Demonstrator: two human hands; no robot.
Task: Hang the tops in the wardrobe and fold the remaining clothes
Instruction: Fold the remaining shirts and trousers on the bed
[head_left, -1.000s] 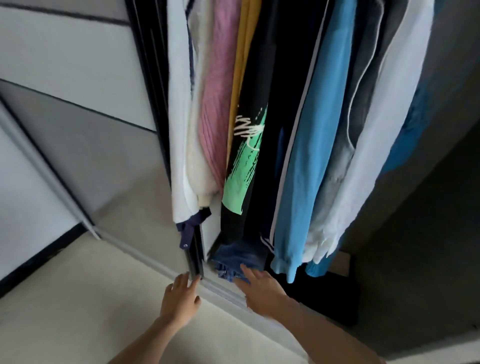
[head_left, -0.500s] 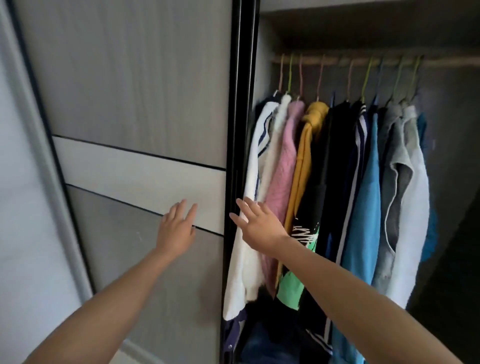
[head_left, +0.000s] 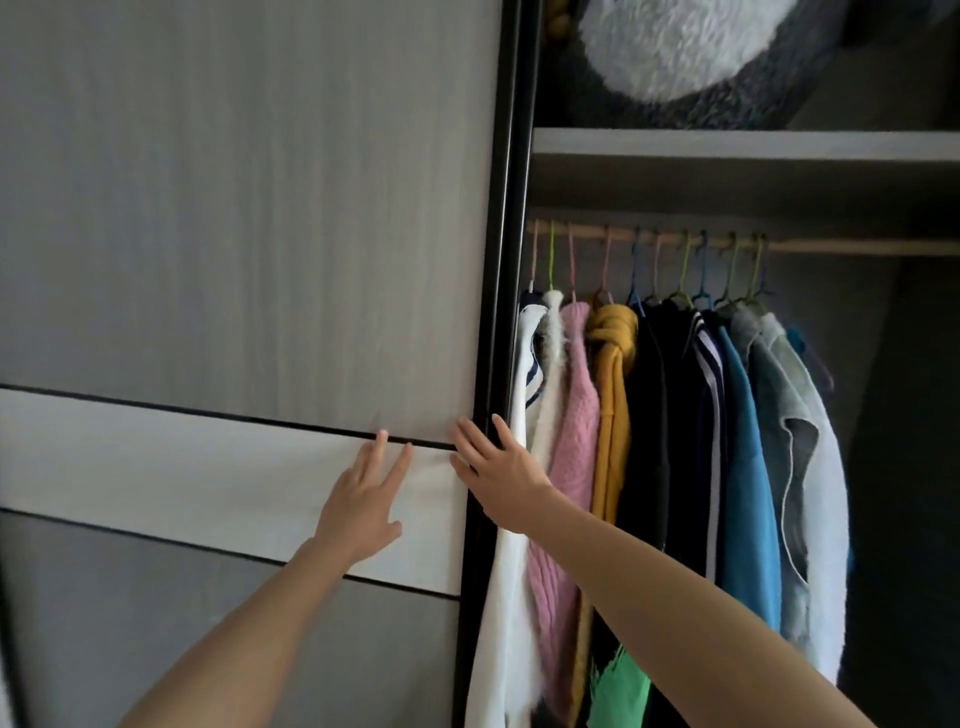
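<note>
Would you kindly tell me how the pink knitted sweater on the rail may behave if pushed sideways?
The pink sweater looks soft and fluffy, so it would probably give and fold rather than resist. Hung on a thin hanger hook over the rail, it should likely slide or swing easily.

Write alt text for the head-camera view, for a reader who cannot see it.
The left hand rests flat on a grey sliding wardrobe door; the right hand is at its dark edge. Beside it, tops hang from a rail under a shelf holding something fluffy.
</note>
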